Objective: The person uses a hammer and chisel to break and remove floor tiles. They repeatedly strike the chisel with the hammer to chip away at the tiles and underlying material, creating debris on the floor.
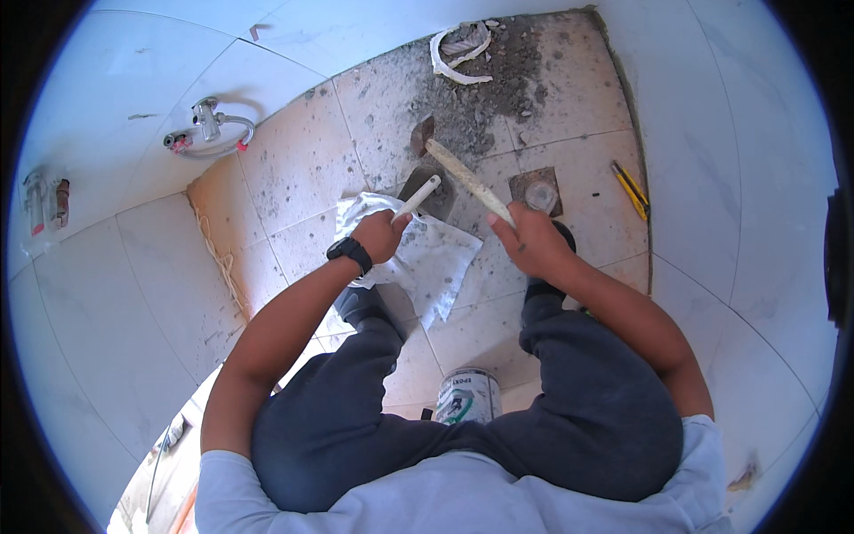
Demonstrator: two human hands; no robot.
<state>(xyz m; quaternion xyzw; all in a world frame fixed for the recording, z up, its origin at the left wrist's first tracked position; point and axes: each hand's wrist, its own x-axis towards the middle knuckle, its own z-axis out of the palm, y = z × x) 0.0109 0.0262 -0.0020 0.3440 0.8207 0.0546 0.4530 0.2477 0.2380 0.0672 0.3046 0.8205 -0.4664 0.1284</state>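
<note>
Grips hammer (464, 175) in right hand (532, 242), toward 3 o'clock from view centre: closed firmly around lower end of pale, worn wooden handle. Points handle to 10–11 o'clock from fist, with rusty head at far end, near edge of grey rubble (511, 76). Cannot tell if touching floor (289, 178).

Holds white-handled tool (416, 198) in left hand (382, 236), around 10 o'clock from centre: narrow grasp, fingers curled around handle. Aims free handle end, with small hole, at 1–2 o'clock from hand. Cannot make out working end. Wears black watch (349, 254) on left wrist.

Below and beside left hand: rumpled, spotted white sheet (440, 258), spread on tiles. At 1 o'clock, by wall: rubble heap, curved white strip (437, 59) at its left side. At 2 o'clock: dark square recess (519, 184) with round clear piece (540, 196) inside, just beyond right hand; farther out, yellow-and-black utility knife (632, 191), lying near right wall (703, 196).

At 10 o'clock: chrome valve (207, 122) on wall, looped hose (252, 135) beside. At 9 o'clock: pale cord (228, 269) along wall base; farther out, brownish pipe fitting (62, 198). Between 5 and 6 o'clock: white tin (470, 396), between dark-trousered legs (329, 418).
</note>
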